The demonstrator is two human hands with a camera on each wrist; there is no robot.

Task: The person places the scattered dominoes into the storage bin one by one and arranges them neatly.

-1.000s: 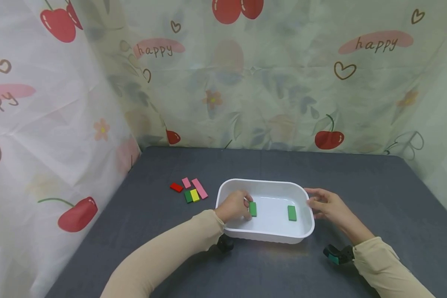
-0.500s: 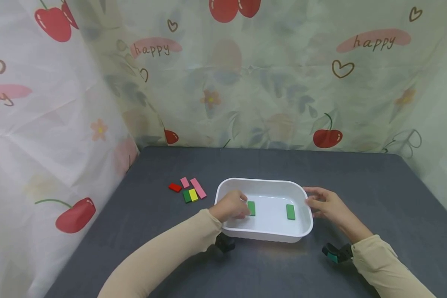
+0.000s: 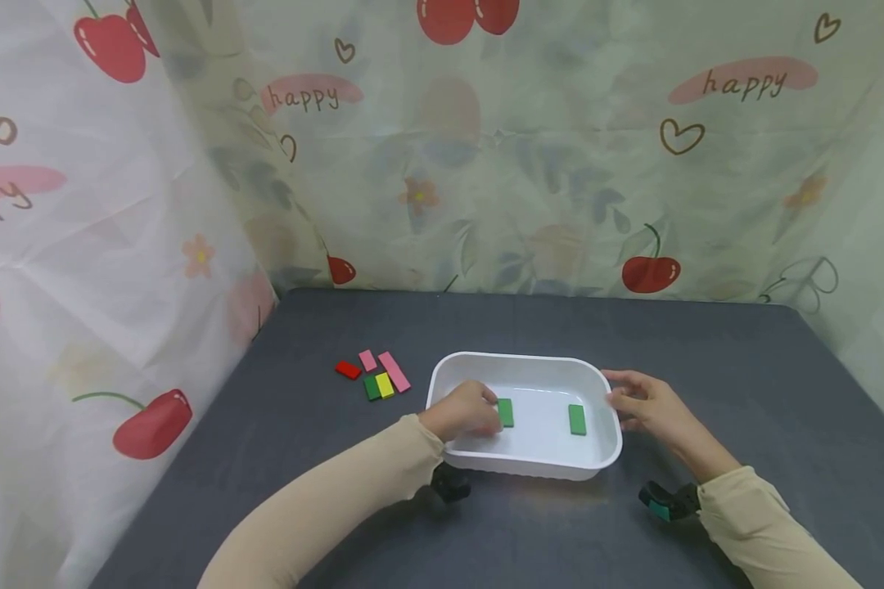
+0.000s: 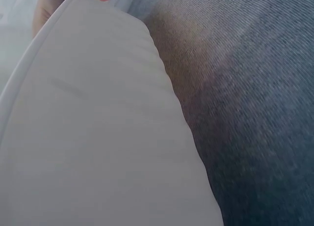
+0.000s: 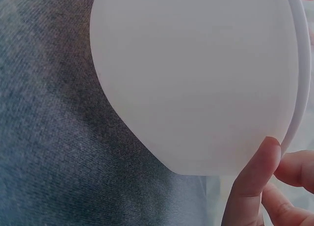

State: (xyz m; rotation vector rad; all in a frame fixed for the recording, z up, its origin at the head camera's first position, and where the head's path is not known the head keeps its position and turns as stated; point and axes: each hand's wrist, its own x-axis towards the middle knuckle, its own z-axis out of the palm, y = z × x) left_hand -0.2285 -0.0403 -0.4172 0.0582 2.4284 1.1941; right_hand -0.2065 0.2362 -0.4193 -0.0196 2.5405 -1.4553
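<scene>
A white plastic tray (image 3: 530,467) stands on the dark table with two flat green blocks on its floor. My left hand (image 3: 466,409) reaches in over the tray's left side. Its curled, slightly blurred fingertips are right at the left edge of one green block (image 3: 506,413); I cannot tell whether they pinch it. The other green block (image 3: 577,420) lies farther right, untouched. At the tray's right end, my right hand (image 3: 651,409) holds the rim; the right wrist view shows its thumb (image 5: 262,162) against the outer wall. In the left wrist view, the tray's wall hides most of the left hand.
Left of the tray lie a red block (image 3: 349,370), a short pink block (image 3: 367,360), a long pink block (image 3: 394,372), a dark green block (image 3: 372,388) and a yellow block (image 3: 385,385). A printed curtain (image 3: 486,180) hangs behind the table (image 3: 707,352).
The left green block has slid slightly right along the tray floor, with my left fingers following at its left edge. My right hand keeps its place at the tray's right end.
</scene>
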